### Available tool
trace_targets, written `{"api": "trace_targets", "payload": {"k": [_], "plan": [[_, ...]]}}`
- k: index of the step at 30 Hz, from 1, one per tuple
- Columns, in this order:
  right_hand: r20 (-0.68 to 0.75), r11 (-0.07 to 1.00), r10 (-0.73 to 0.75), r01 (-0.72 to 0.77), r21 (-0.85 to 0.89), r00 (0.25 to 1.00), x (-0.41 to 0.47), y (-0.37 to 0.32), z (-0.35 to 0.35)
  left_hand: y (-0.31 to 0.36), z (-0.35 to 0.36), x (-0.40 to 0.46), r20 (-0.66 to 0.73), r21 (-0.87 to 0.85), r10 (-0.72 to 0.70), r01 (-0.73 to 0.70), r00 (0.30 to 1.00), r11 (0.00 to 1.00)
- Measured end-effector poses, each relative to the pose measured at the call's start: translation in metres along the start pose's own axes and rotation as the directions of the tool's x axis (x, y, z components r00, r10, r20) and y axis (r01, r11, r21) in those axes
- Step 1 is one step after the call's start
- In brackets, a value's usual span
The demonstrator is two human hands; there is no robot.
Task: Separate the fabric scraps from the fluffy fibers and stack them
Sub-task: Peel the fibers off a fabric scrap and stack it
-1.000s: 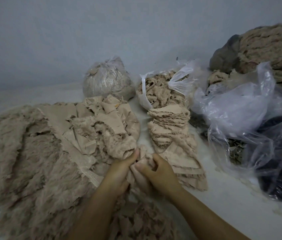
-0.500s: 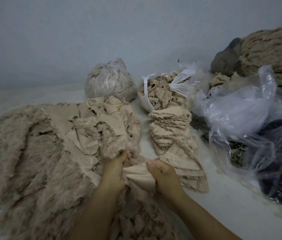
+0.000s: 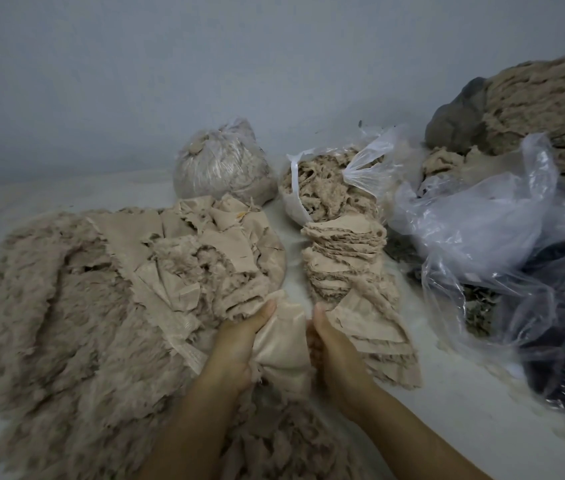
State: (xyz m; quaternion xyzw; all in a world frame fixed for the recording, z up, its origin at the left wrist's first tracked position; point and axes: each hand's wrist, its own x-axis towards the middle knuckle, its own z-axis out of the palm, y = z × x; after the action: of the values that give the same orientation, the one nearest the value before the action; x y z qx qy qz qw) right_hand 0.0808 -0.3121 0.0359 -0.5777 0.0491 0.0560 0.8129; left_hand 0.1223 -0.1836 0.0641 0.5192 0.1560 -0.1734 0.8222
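Both hands, left [image 3: 239, 337] and right [image 3: 331, 344], grip one scrap [image 3: 284, 344] pinched between them, fluff [image 3: 66, 306] just left and the stack [image 3: 350, 282] just right, so separating seems underway and next it needs laying flat on that stack.

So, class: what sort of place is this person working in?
Probably a small textile or fur-scrap sorting workspace: a heap of fluffy fibers, a stack of fabric scraps, and plastic bags of offcuts on a pale surface against a bare wall.
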Motion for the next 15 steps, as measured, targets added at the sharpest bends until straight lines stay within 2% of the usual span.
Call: {"api": "trace_targets", "payload": {"k": [2,6,10,13,15], "plan": [[0.065,1.000,0.001,0.000,-0.016,0.998,-0.005,0.008,0.005,-0.003,0.005,-0.002,-0.018,-0.025,0.019,-0.019,1.000,0.999],[-0.157,0.935,-0.222,0.164,-0.316,0.963,-0.004,0.011,0.008,0.000,0.007,0.003,-0.092,-0.130,0.032,-0.043,0.995,0.991],[-0.269,0.886,-0.322,0.189,-0.423,0.908,-0.003,0.012,-0.003,0.006,0.000,0.010,-0.120,-0.191,0.029,-0.052,0.992,0.980],[-0.316,0.881,-0.324,0.162,-0.445,0.892,-0.005,0.016,-0.009,0.009,0.000,0.009,-0.102,-0.207,0.045,-0.066,0.994,0.976],[-0.256,0.891,-0.265,0.135,-0.433,0.930,-0.006,0.017,-0.007,0.010,0.002,0.008,-0.026,-0.235,0.055,-0.060,0.998,0.970]]}}
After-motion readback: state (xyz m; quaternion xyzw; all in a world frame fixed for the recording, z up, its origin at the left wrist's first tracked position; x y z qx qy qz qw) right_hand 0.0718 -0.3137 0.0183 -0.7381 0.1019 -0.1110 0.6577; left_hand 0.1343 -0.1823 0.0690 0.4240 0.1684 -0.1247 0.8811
